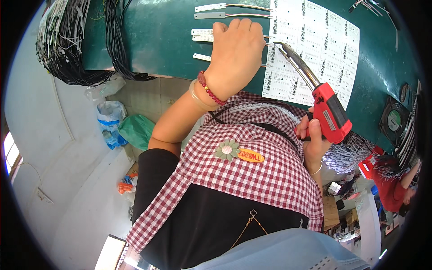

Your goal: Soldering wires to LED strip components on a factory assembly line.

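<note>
A green table (157, 40) is spanning the upper view, with a checked apron (252, 180) facing it. A white panel (292, 58) is lying on the table, right of centre, and dark cables (118, 40) are drooping over the edge at left. A red soldering gun (330, 112) is pointing up and leftward, its tip sitting at the panel's left edge. The left hand (238, 54) is curling its fingers just beside that tip; whether it is pinching anything, I cannot tell. The right hand (317, 146) is gripping the gun's handle, fingers wrapping tightly. A black fan (395, 119) is lying far right. Pale strips (210, 7) are extending leftward from the panel on thin wires (249, 6).
</note>
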Demonstrator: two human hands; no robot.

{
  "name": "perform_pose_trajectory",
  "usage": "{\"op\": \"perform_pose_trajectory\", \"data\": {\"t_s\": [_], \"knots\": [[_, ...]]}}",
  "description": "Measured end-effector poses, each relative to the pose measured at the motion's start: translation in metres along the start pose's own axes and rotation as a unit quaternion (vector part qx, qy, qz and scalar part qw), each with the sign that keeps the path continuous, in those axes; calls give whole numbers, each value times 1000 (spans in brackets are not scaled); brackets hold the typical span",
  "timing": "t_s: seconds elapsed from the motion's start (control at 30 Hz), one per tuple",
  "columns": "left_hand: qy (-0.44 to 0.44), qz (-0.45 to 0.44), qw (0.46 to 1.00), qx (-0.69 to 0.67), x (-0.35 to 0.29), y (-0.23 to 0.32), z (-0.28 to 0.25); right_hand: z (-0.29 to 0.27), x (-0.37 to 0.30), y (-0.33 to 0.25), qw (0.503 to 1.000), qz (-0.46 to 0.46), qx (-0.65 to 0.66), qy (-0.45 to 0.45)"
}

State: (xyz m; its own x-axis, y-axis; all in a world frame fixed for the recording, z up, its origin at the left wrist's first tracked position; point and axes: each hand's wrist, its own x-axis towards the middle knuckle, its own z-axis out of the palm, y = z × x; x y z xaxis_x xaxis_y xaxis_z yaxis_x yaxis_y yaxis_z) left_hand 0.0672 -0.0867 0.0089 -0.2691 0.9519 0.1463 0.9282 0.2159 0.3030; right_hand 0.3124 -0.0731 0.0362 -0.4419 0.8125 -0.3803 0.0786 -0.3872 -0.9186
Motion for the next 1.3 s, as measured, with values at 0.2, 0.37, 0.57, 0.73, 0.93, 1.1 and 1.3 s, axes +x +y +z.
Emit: {"op": "perform_pose_trajectory", "data": {"t_s": [0.2,0.37,0.57,0.73,0.93,1.1,1.3], "knots": [[13,-1,1000,-3,1,1,2,1,1,1,1000,0,-13,-5],[29,-10,1000,-6,0,2,4,-1,1,3,999,-4,-28,-22],[33,-13,999,-15,-1,3,3,4,-4,-1,1000,8,0,10],[50,-39,997,-41,-4,6,5,0,-4,1,1000,0,-9,-18],[45,-46,996,-56,-5,10,1,-2,-6,0,1000,2,-18,-10],[71,-56,981,-169,-6,7,-9,-5,-5,-4,998,-27,51,13],[53,3,986,-155,-5,3,-13,-9,-7,-2,999,-14,44,5]]}}
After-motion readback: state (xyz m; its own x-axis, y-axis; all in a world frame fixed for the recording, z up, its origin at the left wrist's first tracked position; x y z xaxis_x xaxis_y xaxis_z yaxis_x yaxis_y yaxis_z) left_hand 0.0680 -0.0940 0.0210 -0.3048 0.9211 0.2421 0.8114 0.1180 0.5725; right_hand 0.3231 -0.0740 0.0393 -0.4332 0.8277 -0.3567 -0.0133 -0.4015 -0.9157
